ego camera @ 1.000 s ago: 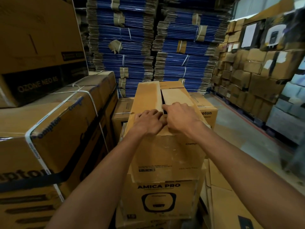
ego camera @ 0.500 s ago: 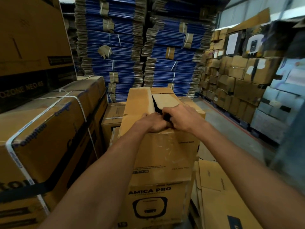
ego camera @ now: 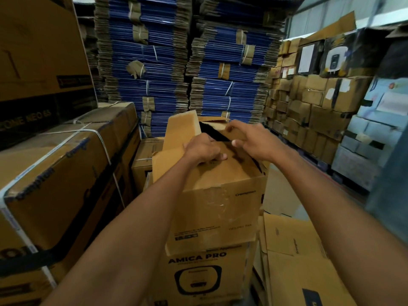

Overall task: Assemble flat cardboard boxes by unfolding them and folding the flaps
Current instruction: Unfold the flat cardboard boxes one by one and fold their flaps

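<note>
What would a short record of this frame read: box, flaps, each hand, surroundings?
box: brown carton, above an AMICA PRO carton
flaps: left flap raised, right flap lower, dark gap between them
left hand: fingers curled on the left flap's near end
right hand: on the right flap, grip unclear
surroundings: strapped carton at left, blue flat stacks behind

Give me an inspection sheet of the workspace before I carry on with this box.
Surface: box stands on AMICA PRO carton.
Job's things: box top part open, left flap raised, dark gap showing.
Clutter: flat cardboard sheets lower right.
Hands: left hand grips box top; right hand on it too, grip unclear.
Cables: nothing seen.
Surroundings: strapped cartons left, blue flat stacks behind, stacked cartons right.
</note>
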Tool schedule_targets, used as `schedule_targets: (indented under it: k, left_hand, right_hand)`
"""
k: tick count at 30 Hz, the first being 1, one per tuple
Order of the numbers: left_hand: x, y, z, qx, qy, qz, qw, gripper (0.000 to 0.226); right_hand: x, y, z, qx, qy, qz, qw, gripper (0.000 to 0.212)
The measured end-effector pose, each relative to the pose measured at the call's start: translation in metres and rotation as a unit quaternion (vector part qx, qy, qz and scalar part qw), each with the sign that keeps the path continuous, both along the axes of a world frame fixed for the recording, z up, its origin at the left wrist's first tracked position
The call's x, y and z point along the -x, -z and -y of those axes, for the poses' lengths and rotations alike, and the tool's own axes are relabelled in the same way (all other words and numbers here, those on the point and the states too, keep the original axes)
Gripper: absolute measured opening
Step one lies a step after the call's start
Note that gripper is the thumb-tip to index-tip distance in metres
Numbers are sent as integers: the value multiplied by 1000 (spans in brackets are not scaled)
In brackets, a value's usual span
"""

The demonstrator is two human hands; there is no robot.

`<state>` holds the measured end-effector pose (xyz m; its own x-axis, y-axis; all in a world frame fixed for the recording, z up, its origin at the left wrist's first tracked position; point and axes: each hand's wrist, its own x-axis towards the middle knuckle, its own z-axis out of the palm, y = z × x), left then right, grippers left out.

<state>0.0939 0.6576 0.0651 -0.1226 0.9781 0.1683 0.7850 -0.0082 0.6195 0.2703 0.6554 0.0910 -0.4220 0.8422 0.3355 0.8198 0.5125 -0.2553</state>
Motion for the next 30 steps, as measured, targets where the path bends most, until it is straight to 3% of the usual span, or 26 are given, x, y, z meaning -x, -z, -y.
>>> schedule_targets:
  k: [4,10,14,18,21,24,28,30]
  left_hand:
    - [-9,-17,7,-50,-70,7,996,25]
    - [-12,-33,33,-155,-75,-17,985,41]
    - [-29,-41,66,-289,-41,-61,954,34]
    - [-33,-40,97,-347,-19,-210,914,29]
    - [-20,-41,115,-278,6,-279,919,34]
    - [-20,-45,132,-208,50,-327,920,37]
    - [-16,-51,159,-56,173,-296,938,44]
    - [-11,-52,168,78,245,-256,932,60]
  right_hand:
    - [-12,-4,-7,-20,7,-17,1000,31]
    - [-27,-12,-15,3,8,-111,994,31]
    - [-34,-16,-19,137,-6,-251,958,27]
    - [-38,11,-15,248,20,-229,941,16]
    - [-29,27,-10,254,8,-180,950,12]
    - [-20,39,-9,255,14,-128,958,29]
    - [-3,43,-12,188,-20,63,980,15]
    - [4,45,-13,159,-12,168,973,45]
